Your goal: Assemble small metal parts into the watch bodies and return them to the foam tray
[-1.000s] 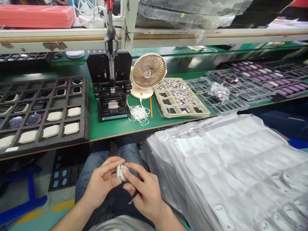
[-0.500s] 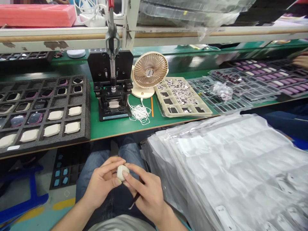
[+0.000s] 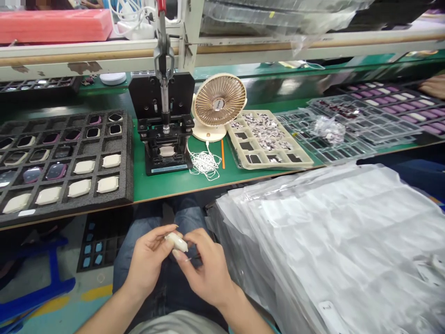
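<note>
Over my lap, a cream-coloured watch case is turned edge-on between my two hands. My left hand is closed on its left end, thumb below and forefinger above. At the other end, my right hand pinches it, thumb at the lower edge and fingertips at the upper right. A thin pale sliver by the right thumb is too small to name. Similar cream cases sit face down in the black foam tray on the bench, with dark-screened and purple-rimmed ones behind them.
A black lever press holds a pale piece. Beside it are a small fan, a coiled white cord, an orange stick and a compartment box of small parts. Plastic-wrapped stacks rise at my right. Another person's hand shows far right.
The watch case has turned from showing its broad side to edge-on. My right fingers have shifted on it, and the dark thin strip under my right hand no longer shows. The view moved slightly.
</note>
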A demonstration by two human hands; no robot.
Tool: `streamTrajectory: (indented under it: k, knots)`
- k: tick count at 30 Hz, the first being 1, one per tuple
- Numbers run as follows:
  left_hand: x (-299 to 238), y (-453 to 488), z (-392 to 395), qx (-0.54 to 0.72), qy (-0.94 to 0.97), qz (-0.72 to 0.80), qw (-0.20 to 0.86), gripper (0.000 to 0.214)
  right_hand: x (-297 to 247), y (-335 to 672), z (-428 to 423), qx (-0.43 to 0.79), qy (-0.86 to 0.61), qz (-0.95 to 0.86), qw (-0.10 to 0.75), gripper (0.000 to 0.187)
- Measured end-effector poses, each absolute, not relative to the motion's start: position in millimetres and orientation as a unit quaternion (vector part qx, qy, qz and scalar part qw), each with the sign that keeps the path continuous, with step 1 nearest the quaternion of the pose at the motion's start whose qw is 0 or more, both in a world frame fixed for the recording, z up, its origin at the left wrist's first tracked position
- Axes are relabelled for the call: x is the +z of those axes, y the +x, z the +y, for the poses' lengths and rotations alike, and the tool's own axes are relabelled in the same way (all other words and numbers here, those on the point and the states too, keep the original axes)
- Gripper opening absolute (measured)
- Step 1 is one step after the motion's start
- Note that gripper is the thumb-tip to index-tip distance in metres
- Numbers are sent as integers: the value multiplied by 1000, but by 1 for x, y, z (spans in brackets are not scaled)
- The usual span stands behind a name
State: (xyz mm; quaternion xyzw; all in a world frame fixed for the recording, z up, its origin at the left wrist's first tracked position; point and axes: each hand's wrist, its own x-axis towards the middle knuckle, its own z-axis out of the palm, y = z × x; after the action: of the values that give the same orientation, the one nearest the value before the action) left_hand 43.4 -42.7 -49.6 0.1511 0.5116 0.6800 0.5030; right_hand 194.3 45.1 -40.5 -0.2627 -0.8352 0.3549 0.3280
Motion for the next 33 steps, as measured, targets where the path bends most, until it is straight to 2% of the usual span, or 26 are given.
streamTrajectory:
  k: [2,3,9,11,13,16,18,20,22,25,27,30,33]
  knots:
    - [-51,40,-43,685,158,501,505,27,-37,194,48,357,-231,-862,275,9]
    - [-52,39,-43,687,163,497,505,26,-37,194,49,354,-211,-871,266,12]
    - [-56,41,-37,719,157,493,463,20,-44,185,48,423,-212,-825,309,22]
    - [-57,40,-36,692,150,525,472,26,-45,183,48,501,-247,-773,301,29]
    - [-54,36,-35,648,193,553,487,34,-45,183,51,635,-274,-668,275,40]
    - [-48,28,-30,617,304,542,483,46,-45,183,58,842,-267,-430,187,47]
    - [-44,23,-25,616,361,525,463,43,-43,181,63,903,-248,-328,129,48]
    - [-43,18,-19,615,396,522,439,29,-37,179,66,905,-249,-334,85,50]
    - [-47,14,-16,625,401,524,416,17,-20,183,66,846,-295,-438,73,56]
    - [-56,13,-16,650,360,527,413,12,25,210,58,630,-405,-653,112,53]
    - [-60,16,-16,657,334,516,437,14,59,240,52,475,-446,-744,147,43]
    - [-61,25,-15,655,298,493,489,20,94,284,63,311,-462,-809,190,38]
    - [-58,35,-15,623,239,499,552,36,103,308,123,173,-503,-833,154,21]
